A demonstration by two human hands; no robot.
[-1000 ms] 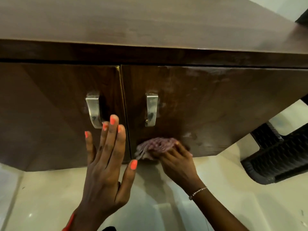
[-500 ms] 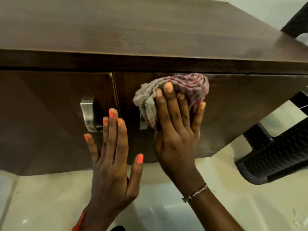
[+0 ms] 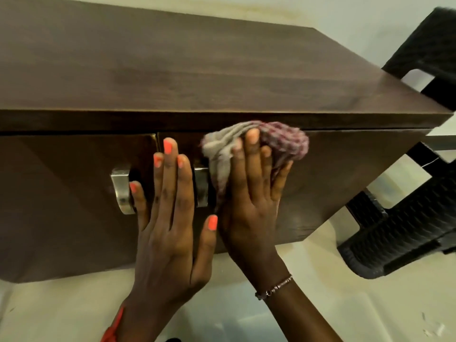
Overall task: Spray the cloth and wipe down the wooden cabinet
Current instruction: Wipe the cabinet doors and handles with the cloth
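Cloth [image 3: 259,144] sits under your right hand [image 3: 249,206], pinned flat-fingered at the right door's top edge; door runs rightward. Left hand [image 3: 170,218] open, bracing.

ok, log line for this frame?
phase: wiping right door | right hand: pressing cloth near door top | left hand: flat on doors, over the seam | spray: not in view

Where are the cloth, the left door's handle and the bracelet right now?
cloth [image 3: 283,141]: head view, on the bunched checked part above the fingers.
left door's handle [image 3: 121,191]: head view, on its metal face.
bracelet [image 3: 274,290]: head view, on the beads across the wrist.
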